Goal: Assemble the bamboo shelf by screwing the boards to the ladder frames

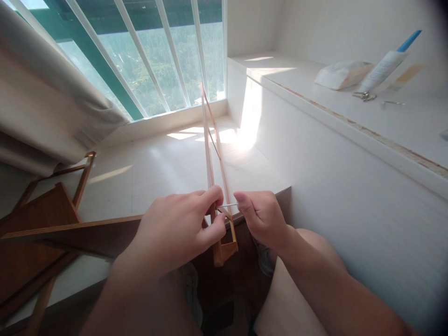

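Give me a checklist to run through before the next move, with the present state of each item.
1. Left hand steadying the wooden frame: ok, thumb and fingers close around one bar.
2. Right hand gripping the thin metal rod: ok, it is held in a closed fist.
3. Rod tip seated in the frame: cannot tell, the left fingers hide the contact.
4. Near end of the frame supported: cannot tell, no support shows beneath it.
5. Small metal pieces in sight: ok, they lie on the white ledge by the tube with the blue tip.
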A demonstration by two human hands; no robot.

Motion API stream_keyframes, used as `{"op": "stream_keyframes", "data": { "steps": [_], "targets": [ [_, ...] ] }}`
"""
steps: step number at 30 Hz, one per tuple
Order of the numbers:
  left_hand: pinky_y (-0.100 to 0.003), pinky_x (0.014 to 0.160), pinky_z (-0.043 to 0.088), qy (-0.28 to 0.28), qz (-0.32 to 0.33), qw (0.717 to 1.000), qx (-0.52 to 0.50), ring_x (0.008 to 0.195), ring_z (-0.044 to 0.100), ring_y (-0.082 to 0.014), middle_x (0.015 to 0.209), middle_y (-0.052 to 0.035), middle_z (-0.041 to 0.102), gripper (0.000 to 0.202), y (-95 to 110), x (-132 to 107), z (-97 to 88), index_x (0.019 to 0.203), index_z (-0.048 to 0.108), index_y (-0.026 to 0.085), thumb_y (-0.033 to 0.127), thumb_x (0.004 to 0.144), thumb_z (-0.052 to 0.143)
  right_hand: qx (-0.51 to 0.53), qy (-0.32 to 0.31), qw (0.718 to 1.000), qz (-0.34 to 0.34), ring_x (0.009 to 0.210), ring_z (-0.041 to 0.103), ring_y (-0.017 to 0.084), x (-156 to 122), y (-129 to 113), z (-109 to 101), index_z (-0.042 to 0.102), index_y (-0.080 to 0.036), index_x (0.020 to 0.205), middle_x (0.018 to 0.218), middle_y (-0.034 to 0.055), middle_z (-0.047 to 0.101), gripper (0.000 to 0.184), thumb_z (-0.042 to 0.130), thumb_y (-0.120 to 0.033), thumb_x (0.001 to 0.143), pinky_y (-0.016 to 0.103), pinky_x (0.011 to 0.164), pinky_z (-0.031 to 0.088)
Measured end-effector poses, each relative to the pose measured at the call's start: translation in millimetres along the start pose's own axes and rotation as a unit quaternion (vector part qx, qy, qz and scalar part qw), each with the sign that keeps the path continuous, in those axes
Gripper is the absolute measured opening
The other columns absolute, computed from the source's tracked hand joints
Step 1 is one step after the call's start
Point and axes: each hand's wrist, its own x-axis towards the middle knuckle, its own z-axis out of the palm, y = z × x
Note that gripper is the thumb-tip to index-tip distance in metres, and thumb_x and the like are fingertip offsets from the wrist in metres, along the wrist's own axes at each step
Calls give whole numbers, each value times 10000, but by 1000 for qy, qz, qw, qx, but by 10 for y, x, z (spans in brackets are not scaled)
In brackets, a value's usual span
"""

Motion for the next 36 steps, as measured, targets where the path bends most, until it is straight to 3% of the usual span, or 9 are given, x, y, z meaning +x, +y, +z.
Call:
{"op": "stream_keyframes", "data": {
  "steps": [2,5,17,25,36],
  "targets": [
    [-308,557,240,-1,-1,1000,-2,641,611,-214,767,82,673,169,0,-1,-2,967,521,337,474,929,430,-31,21,997,-65,527,267,78,11,25,-35,335,-190,620,566,-56,299,439,484,-254,1028,269,547,233],
    [-309,556,236,0,-2,1000,-5,649,616,-213,775,81,679,171,-11,-3,0,970,525,337,475,930,431,-53,29,993,-105,545,266,87,25,52,-68,327,-197,634,582,-56,295,424,505,-228,1018,274,562,232],
    [-313,553,234,-3,3,1000,1,649,612,-217,769,66,674,181,4,4,-16,956,517,321,470,941,416,-44,-30,992,-115,541,261,91,44,118,-6,317,-204,626,581,-60,286,449,531,-278,1014,265,556,254],
    [-316,565,252,-12,-1,1000,5,685,636,-231,802,64,689,201,3,-3,-27,992,528,332,489,938,414,3,-119,981,-156,611,374,125,33,195,-77,446,-203,749,673,-18,424,358,425,-399,1048,276,587,312],
    [-313,556,239,-7,1,1000,1,664,626,-227,792,69,689,197,1,-11,-23,983,527,333,483,938,408,-10,-108,982,-156,618,369,133,61,204,-108,454,-205,751,673,-13,434,332,424,-349,1048,287,590,302]
  ]
}}
